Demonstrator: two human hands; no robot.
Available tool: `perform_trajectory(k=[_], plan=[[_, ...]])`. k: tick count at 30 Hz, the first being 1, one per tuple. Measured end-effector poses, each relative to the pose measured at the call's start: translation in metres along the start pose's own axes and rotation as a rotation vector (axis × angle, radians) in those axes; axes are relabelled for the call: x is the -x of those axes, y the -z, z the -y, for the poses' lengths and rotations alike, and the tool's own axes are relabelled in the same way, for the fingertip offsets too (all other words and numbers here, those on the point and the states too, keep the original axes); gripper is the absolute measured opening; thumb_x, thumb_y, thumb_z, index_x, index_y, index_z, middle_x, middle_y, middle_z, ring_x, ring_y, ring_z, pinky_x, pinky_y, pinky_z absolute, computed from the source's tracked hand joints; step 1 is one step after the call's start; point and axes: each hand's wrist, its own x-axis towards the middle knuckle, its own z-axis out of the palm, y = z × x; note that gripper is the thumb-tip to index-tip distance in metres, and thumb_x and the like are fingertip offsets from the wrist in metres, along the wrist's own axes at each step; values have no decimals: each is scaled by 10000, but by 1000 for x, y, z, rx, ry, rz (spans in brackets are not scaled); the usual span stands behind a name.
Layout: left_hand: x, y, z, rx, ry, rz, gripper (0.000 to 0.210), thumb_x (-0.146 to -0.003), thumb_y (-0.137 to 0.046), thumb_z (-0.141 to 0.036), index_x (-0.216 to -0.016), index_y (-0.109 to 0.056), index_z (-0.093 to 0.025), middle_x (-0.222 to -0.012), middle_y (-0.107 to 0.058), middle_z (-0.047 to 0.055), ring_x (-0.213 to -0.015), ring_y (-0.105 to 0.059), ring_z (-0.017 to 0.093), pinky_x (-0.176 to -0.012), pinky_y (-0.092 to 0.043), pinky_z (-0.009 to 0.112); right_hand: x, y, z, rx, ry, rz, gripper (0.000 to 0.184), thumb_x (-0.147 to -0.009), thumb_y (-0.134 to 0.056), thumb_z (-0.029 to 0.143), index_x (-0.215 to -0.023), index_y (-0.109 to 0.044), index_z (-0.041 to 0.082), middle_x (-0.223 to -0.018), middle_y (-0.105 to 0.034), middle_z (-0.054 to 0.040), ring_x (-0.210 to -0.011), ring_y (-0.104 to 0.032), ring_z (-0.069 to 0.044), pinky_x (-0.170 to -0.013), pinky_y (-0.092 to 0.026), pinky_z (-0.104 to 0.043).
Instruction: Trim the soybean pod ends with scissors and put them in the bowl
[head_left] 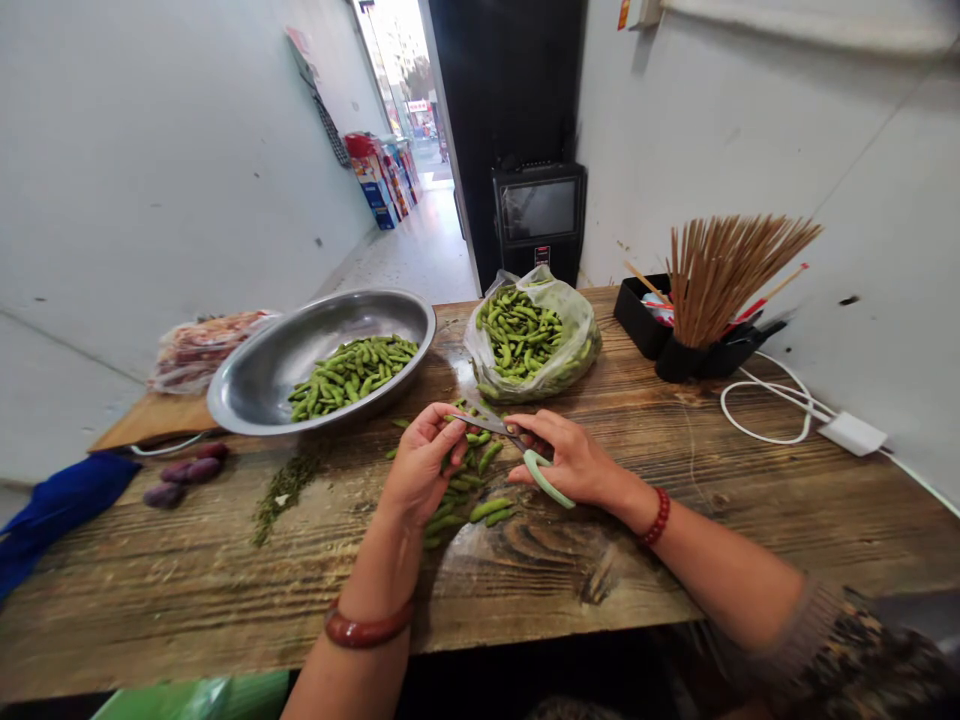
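Green-handled scissors [493,426], blades pointing left; plump green pods [489,508] scattered loose below.

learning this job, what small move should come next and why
Probably a small, careful snip with the scissors: the right hand holds them, and their blades reach the fingers of the left hand, so tight control seems wise. What the left hand pinches is hard to make out, but loose green pods lie around there.

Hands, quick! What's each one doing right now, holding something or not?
Left hand: closed in a pinch at the blades; what's pinched can't be told.
Right hand: closed, holding the scissors.
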Motion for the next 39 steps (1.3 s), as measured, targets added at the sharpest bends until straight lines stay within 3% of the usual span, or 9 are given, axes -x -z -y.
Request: perform_trajectory(k=[9, 20, 24, 28, 30, 33, 36, 39], plan=[[-1, -1, 3, 7, 16, 33, 249, -713, -733, -241, -803, -516, -157, -695, -649, 0, -417, -413, 27, -376, -212, 136, 0, -1, -4, -11, 9, -25, 581, -730, -760, 363, -1244, -549, 192, -827, -552, -10, -707, -513, -142, -651, -444, -266], [-2, 0, 4, 109, 90, 72, 247, -700, -748, -244, -754, -530, -142, -676, -603, -10, -428, -385, 12, -370, -231, 119, 0, -1, -3, -36, 39, -59, 512, -770, -725, 382, -1224, -582, 191, -772, -554, -9, -660, -501, -135, -621, -440, -255], [-5, 3, 3, 168, 60, 48, 227, -687, -744, -217, -769, -540, -159, -564, -511, -52, -436, -385, 36, -364, -250, 122, 0, -2, -6, -33, 25, -42, 505, -764, -724, 413, -1207, -602, 203, -774, -582, -14, -668, -521, -141, -627, -452, -257], [-8, 10, -2, 218, 6, -24, 211, -666, -720, -197, -780, -545, -170, -696, -589, -18, -466, -402, 41, -367, -252, 129, -1, -1, -7, -21, 7, -75, 534, -755, -724, 450, -1205, -608, 187, -794, -598, -25, -693, -535, -148, -673, -467, -271], [-6, 12, -6, 200, -25, -17, 176, -679, -694, -216, -780, -555, -179, -637, -544, -36, -450, -378, 48, -370, -246, 140, -1, 0, -7, -9, -8, -89, 530, -760, -718, 448, -1202, -610, 175, -795, -599, -28, -693, -532, -148, -674, -464, -273], [-1, 11, -11, -74, -58, 60, 102, -735, -659, -251, -758, -592, -178, -514, -421, -62, -435, -352, 62, -401, -266, 161, -1, 1, -7, -12, -20, -87, 519, -768, -714, 435, -1203, -608, 174, -805, -604, -29, -695, -532, -145, -673, -461, -269], [5, 6, -14, -541, -72, 259, 99, -744, -662, -251, -701, -648, -163, -581, -541, -15, -527, -458, 93, -506, -364, 189, -1, 1, -8, -20, -24, -79, 516, -769, -715, 426, -1206, -606, 173, -817, -609, -30, -698, -537, -143, -668, -460, -263], [7, 6, -9, -866, -89, 512, 74, -736, -655, -235, -728, -713, -190, -691, -660, 18, -647, -561, 150, -625, -423, 230, -1, 1, -10, -22, -31, -86, 521, -763, -720, 428, -1206, -607, 179, -843, -618, -37, -706, -546, -144, -656, -460, -259]])
